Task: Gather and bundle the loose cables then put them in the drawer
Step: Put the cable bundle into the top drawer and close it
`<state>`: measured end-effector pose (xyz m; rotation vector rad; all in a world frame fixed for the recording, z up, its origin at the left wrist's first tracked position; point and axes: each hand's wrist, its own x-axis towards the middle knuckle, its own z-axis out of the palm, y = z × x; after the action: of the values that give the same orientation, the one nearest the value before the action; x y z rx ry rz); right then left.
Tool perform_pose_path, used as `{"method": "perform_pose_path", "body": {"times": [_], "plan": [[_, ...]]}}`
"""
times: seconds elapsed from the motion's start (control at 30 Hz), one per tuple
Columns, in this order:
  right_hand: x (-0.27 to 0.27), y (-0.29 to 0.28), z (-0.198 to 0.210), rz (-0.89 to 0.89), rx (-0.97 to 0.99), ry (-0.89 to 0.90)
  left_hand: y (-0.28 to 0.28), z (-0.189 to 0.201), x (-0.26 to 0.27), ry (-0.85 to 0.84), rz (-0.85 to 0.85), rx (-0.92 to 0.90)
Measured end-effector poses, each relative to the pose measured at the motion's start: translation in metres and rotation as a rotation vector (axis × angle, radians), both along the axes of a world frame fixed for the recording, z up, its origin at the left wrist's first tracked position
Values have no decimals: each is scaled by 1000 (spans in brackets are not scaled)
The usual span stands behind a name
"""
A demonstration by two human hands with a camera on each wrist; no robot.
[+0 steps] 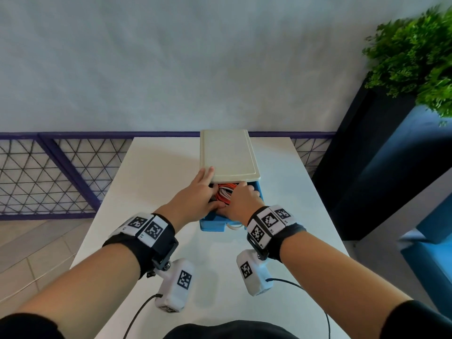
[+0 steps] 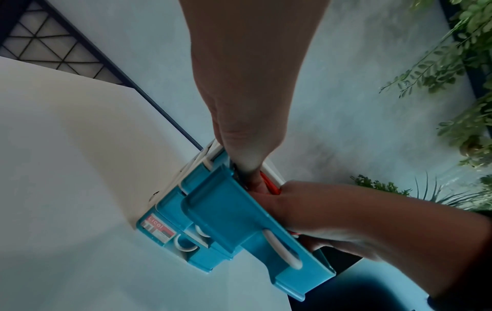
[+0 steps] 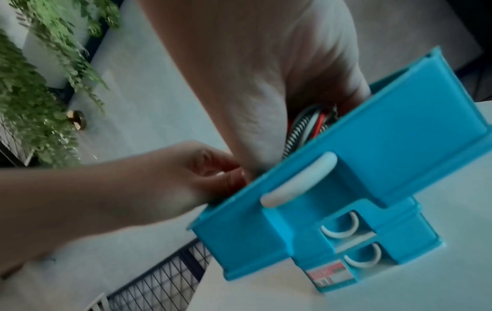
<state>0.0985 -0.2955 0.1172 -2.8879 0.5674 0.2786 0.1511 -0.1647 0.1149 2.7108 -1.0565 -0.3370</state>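
Two hands work inside the pulled-out top drawer (image 1: 258, 192) of a small blue drawer unit (image 2: 170, 242) that stands on the white table (image 1: 146, 182). Nearest the person, the drawer's front panel carries a white handle (image 3: 298, 178); two lower drawers below it are closed. The left hand (image 1: 195, 199) reaches into the drawer from the left, with one finger extended onto the corner of the unit's cream top (image 1: 227, 152) and the other fingers down among the contents; whether they grip anything cannot be determined. The right hand (image 1: 242, 199) enters from the right, fingers curled down onto the cables (image 1: 226, 190), an orange, white and dark bundle lying inside the drawer. The two hands touch at the drawer's near edge. Beyond the unit, a purple-framed mesh railing (image 1: 49, 172) runs along a pale wall. To the far right, a green plant (image 1: 415, 57) sits above a dark planter (image 1: 381, 152).
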Motion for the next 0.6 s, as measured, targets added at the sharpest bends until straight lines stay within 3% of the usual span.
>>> {"method": "perform_pose_path", "body": {"times": [0.17, 0.33, 0.4, 0.6], "plan": [[-7, -20, 16, 126, 165, 65, 3, -1, 0, 10, -2, -49], [-26, -24, 25, 238, -136, -45, 1, -7, 3, -55, 46, -110], [-22, -18, 19, 251, -159, -48, 0, -8, 1, -77, 53, -149], [-8, -2, 4, 297, -256, -39, 2, -2, -1, 106, 27, -261]]}}
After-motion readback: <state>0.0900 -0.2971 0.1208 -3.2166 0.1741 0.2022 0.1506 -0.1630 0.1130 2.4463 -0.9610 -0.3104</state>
